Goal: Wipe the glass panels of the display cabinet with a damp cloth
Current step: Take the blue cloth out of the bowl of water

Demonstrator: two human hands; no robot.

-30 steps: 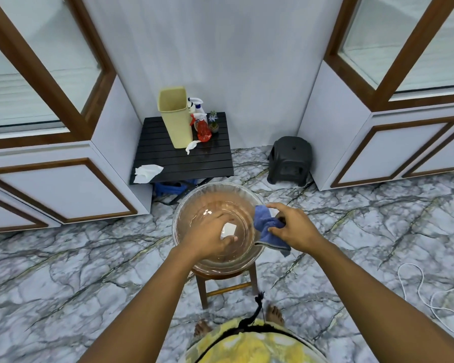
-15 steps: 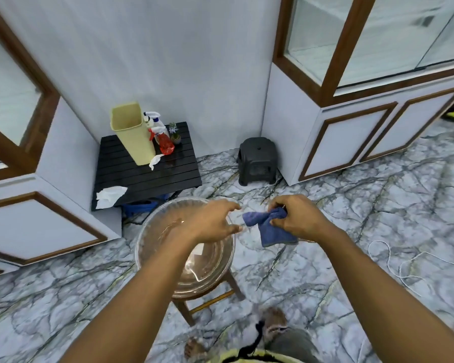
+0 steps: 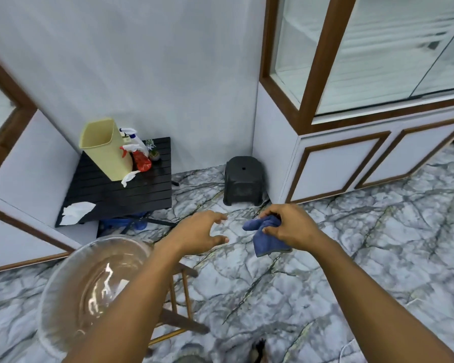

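From the head camera: I am gripping the bunched blue cloth (image 3: 266, 239) in my right hand (image 3: 291, 226), over the floor between the glass bowl (image 3: 63, 271) and the display cabinet (image 3: 325, 163). My left hand (image 3: 199, 234) is hovering beside it, fingers spread, holding nothing. I am judging the wetting done, so the next move is lifting the cloth to the glass panel (image 3: 391, 56). The bowl seems to be holding water.

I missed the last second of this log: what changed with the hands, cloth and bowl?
The left hand left the glass bowl and moved right; it is now open over the floor, apart from the blue cloth. The right hand carried the cloth from the bowl's rim rightward, toward the display cabinet. Unchanged: the right hand grips the cloth, and the bowl sits on its stool.
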